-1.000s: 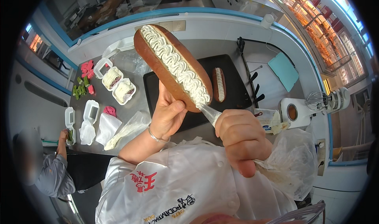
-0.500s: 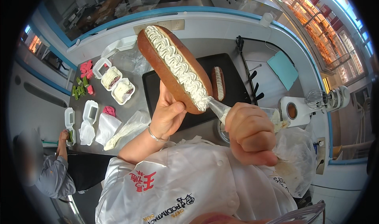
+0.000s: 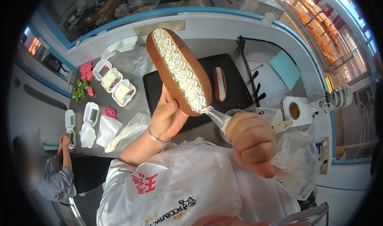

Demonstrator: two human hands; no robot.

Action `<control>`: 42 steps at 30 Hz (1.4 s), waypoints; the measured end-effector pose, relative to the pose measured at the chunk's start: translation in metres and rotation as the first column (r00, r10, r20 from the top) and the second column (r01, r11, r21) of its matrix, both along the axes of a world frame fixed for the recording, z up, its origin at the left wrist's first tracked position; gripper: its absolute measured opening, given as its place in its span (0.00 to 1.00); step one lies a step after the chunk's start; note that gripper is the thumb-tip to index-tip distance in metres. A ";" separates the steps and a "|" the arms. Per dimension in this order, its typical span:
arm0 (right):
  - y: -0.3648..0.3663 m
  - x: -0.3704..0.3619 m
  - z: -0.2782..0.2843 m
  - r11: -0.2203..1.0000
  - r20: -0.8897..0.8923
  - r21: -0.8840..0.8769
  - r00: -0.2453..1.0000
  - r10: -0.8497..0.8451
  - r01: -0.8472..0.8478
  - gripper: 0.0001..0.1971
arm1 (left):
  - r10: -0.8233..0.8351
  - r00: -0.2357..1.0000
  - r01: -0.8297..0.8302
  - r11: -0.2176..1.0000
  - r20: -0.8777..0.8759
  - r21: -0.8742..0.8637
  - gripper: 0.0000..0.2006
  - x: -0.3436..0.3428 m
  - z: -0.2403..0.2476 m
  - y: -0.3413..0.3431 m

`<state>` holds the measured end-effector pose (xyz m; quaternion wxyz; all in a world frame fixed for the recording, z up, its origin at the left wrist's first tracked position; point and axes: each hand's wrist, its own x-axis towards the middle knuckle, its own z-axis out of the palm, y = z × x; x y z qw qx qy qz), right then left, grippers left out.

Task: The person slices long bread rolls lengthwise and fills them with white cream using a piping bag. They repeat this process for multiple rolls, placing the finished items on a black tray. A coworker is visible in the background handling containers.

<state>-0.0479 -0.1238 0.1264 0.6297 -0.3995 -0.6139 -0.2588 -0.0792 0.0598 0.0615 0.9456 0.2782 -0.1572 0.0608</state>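
My left hand (image 3: 168, 113) is closed around the lower side of a long brown bun (image 3: 191, 68), which I hold up over the counter. A wavy band of pale cream (image 3: 175, 62) fills the slit along the bun's length. My right hand (image 3: 252, 142) is wrapped around a clear piping bag (image 3: 217, 118). Its tip touches the cream at the bun's near end. Below and behind the bun lies a black baking tray (image 3: 239, 80) with a second cream-filled bun (image 3: 220, 84) on it. A bowl (image 3: 233, 113) is partly hidden behind my right hand.
Open white boxes with filled food (image 3: 113, 80), another filled piping bag (image 3: 127, 134) and pink and green bundles (image 3: 81, 89) lie on the left counter. To the right stand a scale (image 3: 293, 111), a whisk (image 3: 319, 99) and a teal board (image 3: 285, 70). A co-worker (image 3: 60, 174) works at far left.
The bun has turned slightly more upright and shifted a little. My right hand and the piping bag have moved slightly down, the tip now at the bun's near end.
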 end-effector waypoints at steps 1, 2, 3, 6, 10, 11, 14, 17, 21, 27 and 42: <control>-0.001 0.000 0.002 0.999 0.010 -0.038 1.000 0.015 -0.014 0.29 | 0.003 1.000 -0.003 1.000 -0.002 0.004 0.45 0.000 0.001 0.000; 0.000 -0.001 0.006 0.997 0.021 -0.075 0.999 0.033 -0.032 0.29 | 0.009 1.000 -0.009 1.000 -0.002 0.009 0.45 -0.001 0.001 0.000; 0.000 -0.002 0.010 0.992 0.030 -0.112 0.998 0.053 -0.049 0.29 | 0.014 1.000 -0.014 1.000 -0.002 0.013 0.45 -0.002 0.001 0.000; -0.004 -0.002 0.018 0.973 0.098 -0.229 0.993 0.060 -0.036 0.29 | 0.028 1.000 -0.028 0.999 -0.002 0.028 0.46 -0.003 0.003 -0.002; -0.006 0.001 0.023 0.939 0.145 -0.344 0.986 0.082 -0.027 0.30 | 0.054 0.999 -0.053 0.998 -0.007 0.045 0.47 -0.003 0.004 -0.001; -0.006 0.000 0.024 0.939 0.138 -0.343 0.987 0.078 -0.027 0.30 | 0.059 0.998 -0.059 0.997 -0.008 0.056 0.48 -0.003 0.004 -0.002; -0.003 0.000 0.024 0.943 0.154 -0.333 0.985 0.071 -0.016 0.29 | 0.083 0.996 -0.082 0.994 -0.009 0.076 0.49 -0.003 0.006 -0.003; -0.001 0.003 0.023 0.947 0.164 -0.320 0.984 0.063 -0.008 0.29 | 0.101 0.995 -0.101 0.987 0.012 0.123 0.50 -0.002 0.003 -0.003; 0.005 0.006 0.013 0.997 0.100 -0.072 0.995 -0.019 0.026 0.30 | 0.080 0.997 -0.079 0.988 0.002 0.130 0.50 -0.001 0.006 -0.003; 0.007 0.007 0.013 0.999 -0.068 0.035 0.998 -0.005 0.007 0.29 | 0.059 0.998 -0.055 0.992 -0.028 0.113 0.51 -0.002 0.008 0.000; -0.004 0.013 0.013 0.967 -0.149 -0.248 0.985 -0.091 0.051 0.29 | 0.107 0.994 -0.104 0.974 -0.003 0.201 0.51 0.001 0.002 0.007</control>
